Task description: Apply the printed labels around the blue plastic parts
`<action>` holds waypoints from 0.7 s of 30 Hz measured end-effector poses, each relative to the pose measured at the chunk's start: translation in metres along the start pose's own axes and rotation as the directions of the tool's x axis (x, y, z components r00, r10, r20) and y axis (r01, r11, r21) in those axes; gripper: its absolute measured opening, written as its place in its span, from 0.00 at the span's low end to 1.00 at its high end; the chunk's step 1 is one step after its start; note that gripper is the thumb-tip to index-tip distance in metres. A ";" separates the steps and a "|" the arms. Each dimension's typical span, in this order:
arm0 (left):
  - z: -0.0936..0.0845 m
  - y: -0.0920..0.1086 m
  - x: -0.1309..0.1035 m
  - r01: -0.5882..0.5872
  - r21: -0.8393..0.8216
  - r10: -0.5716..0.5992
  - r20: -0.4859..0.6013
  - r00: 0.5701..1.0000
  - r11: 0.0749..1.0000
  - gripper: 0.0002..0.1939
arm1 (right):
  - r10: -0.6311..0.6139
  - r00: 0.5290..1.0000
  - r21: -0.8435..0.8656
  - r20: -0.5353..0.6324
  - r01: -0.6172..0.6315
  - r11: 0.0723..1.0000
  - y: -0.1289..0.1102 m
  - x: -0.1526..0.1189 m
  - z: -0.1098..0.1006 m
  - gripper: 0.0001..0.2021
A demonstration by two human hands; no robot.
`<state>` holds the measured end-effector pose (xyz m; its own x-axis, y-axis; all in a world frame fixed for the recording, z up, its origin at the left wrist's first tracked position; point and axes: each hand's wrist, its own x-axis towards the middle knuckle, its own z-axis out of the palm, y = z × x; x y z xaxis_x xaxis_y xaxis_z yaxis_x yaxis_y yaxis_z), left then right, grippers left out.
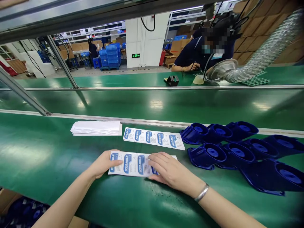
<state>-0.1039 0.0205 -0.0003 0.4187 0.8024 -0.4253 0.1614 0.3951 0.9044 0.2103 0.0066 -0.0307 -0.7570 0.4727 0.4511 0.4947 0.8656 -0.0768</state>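
A sheet of blue-and-white printed labels (134, 164) lies in front of me on the green bench. My left hand (106, 163) grips its left end, thumb on top and fingers underneath. Across the right part of that sheet rests my right hand (165, 167), fingers laid flat together over the labels and hiding some of them; a silver bracelet is on that wrist. Just behind is a second stack of label sheets (154, 138), face up. To its left sits a pile of plain white sheets (97, 128).
Several dark blue plastic housings (212, 153) stand in rows on the right. Behind a metal rail runs a green conveyor belt (133, 101). Across it, a co-worker (190, 57) works beside a silver duct (266, 50). A box of blue parts (23, 209) is at lower left.
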 end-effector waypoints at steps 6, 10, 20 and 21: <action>0.017 -0.015 -0.016 -0.055 0.118 0.049 0.054 0.997 0.991 0.18 | 0.264 0.948 0.224 0.178 -0.300 0.927 -0.011 -0.007 -0.005 0.14; 0.026 -0.012 -0.027 -0.339 0.344 0.373 -0.035 0.927 0.876 0.11 | 0.298 0.925 0.247 0.235 -0.353 0.902 -0.020 -0.010 -0.024 0.16; 0.026 -0.023 -0.044 -0.741 0.665 0.818 0.378 0.434 0.086 0.16 | 0.123 0.992 -0.155 0.033 -0.117 0.981 -0.064 -0.024 -0.053 0.19; 0.024 -0.031 -0.047 -0.747 0.662 0.799 0.417 0.433 0.060 0.17 | 0.121 0.992 -0.125 0.045 -0.114 0.986 -0.069 -0.029 -0.048 0.19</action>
<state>-0.1070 -0.0409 -0.0077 0.6826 0.4770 0.5537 0.2884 -0.8720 0.3956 0.2184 -0.0750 0.0039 -0.7102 0.5808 0.3978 0.6276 0.7784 -0.0159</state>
